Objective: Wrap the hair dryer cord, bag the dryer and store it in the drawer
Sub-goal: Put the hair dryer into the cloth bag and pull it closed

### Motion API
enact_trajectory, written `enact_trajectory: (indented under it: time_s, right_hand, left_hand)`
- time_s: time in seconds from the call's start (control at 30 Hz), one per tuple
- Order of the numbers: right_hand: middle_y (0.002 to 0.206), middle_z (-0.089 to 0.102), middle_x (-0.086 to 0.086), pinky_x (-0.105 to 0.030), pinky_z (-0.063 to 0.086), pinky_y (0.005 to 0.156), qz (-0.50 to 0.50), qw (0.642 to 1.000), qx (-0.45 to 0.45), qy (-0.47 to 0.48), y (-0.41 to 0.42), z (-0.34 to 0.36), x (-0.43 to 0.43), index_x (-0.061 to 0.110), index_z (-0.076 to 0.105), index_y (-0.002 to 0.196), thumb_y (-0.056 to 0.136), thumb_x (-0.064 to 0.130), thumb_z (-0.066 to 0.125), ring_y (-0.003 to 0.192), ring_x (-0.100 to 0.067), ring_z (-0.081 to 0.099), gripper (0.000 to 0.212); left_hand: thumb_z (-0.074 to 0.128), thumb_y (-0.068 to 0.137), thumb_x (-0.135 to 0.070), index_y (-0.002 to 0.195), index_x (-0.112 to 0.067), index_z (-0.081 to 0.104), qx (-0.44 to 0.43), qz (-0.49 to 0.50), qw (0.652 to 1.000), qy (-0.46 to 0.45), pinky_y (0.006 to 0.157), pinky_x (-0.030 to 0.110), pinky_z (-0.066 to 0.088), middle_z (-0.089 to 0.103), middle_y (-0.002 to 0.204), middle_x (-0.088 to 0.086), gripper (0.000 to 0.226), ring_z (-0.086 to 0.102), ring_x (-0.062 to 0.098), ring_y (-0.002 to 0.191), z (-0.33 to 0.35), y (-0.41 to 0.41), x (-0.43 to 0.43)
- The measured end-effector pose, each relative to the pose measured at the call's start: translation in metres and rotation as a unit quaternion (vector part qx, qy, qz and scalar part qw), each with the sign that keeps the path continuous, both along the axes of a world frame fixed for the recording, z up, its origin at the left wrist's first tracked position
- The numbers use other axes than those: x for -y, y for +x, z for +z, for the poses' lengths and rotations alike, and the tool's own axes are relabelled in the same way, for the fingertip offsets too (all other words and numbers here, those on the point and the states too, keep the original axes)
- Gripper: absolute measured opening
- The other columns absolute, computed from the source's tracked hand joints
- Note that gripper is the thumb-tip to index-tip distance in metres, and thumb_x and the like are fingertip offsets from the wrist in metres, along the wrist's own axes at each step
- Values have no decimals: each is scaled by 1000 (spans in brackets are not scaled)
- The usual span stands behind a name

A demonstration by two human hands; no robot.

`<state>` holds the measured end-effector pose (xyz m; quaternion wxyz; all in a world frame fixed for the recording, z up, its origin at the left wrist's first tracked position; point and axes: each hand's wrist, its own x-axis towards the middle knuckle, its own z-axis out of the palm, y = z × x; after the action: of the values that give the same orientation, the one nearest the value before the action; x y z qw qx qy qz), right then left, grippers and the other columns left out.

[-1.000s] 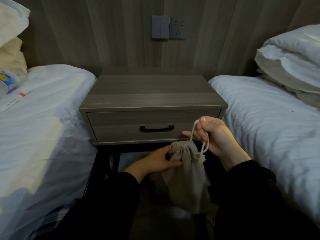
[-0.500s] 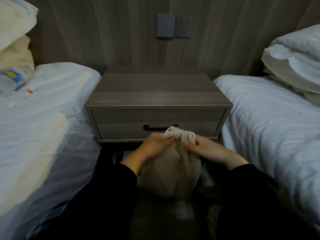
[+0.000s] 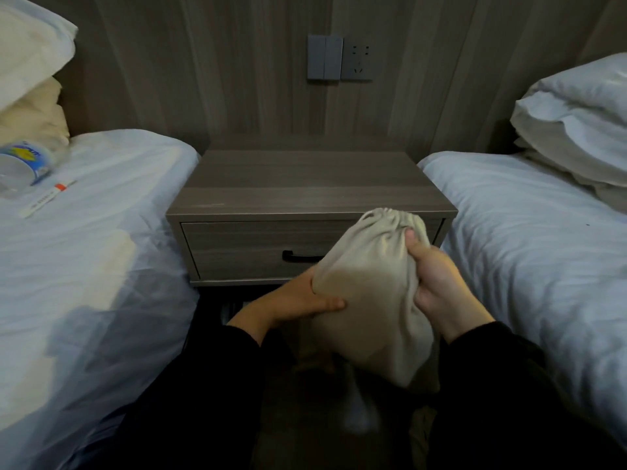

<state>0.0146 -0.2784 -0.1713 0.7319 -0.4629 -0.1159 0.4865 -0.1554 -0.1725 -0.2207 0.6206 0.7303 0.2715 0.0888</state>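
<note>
Bedside drawer (image 3: 244,249) behind — bag (image 3: 369,293) between left hand (image 3: 295,303) and right hand (image 3: 437,283), fingers (image 3: 412,240) clamped round.

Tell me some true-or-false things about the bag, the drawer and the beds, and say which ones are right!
1. The left hand and the right hand both hold the beige bag. True.
2. The drawer is pulled open. False: it is shut.
3. The bag's mouth is gathered closed. True.
4. The water bottle lies on the right bed. False: it lies on the left bed.
</note>
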Motion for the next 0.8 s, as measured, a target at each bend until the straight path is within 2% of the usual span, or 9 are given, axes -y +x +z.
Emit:
enact_trajectory:
  time_s: [0.07,0.23,0.37,0.43,0.5,0.57,0.63,0.73,0.8]
  right_hand:
    - [115,67,-18,-40,57,74,24,998,-52,28,11,7,4,4,56,122,95,34,42,99,-27,68,43]
    - [97,74,-14,-39,59,70,-2,992,-108,62,28,6,10,8,60,114,98,36,33,85,-25,72,41]
    - [136,52,-19,-45,36,106,-32,989,-141,13,35,-10,4,5,45,136,100,33,30,125,-32,49,48]
    - [142,46,-19,-45,28,113,-48,989,-139,2,35,-16,0,3,40,138,100,29,31,132,-32,42,48]
    - [136,51,-16,-44,34,109,-67,990,-121,-26,34,-21,-4,0,42,136,99,24,36,128,-31,46,44]
    - [118,59,-16,-40,49,88,-117,989,5,-95,34,-28,-6,-3,46,130,93,12,48,109,-30,57,41]
    - [113,59,-14,-36,52,79,-149,944,247,-161,38,-37,-5,2,41,133,80,1,59,101,-27,60,56]
    - [145,38,-18,-38,27,113,-54,797,582,-155,33,-41,-6,21,47,134,80,18,57,136,-29,35,55]
    - [151,31,-13,-39,17,117,24,716,686,-126,25,-39,-7,26,53,130,88,37,49,140,-28,25,44]
  left_hand:
    - [82,54,-36,121,-39,46,13,-36,999,-37,104,39,42,54,131,-5,75,51,15,122,-2,3,5]
    - [84,48,-41,121,-29,56,69,44,995,-62,103,44,45,63,124,0,79,58,19,116,-15,19,23]
    - [67,80,-38,119,-20,59,66,155,986,-11,91,41,52,65,115,2,44,61,20,105,-5,23,30]
    - [57,89,-29,107,-14,65,85,201,975,46,78,30,53,67,101,2,24,63,18,95,0,22,31]
    - [54,91,-28,89,-16,67,108,249,959,85,68,24,50,68,87,-1,18,64,16,84,3,22,33]
    - [55,91,-27,81,-16,67,123,290,944,102,65,24,49,68,80,0,19,64,16,78,3,21,31]
    - [56,90,-27,73,-17,64,125,309,934,126,57,16,44,65,74,-1,21,60,11,70,3,20,28]
    - [56,90,-27,67,-16,60,117,322,926,156,47,8,39,60,66,-2,26,55,9,62,5,16,21]
    - [57,90,-25,64,-17,59,121,323,926,155,45,7,37,58,63,-3,27,53,7,58,9,15,19]
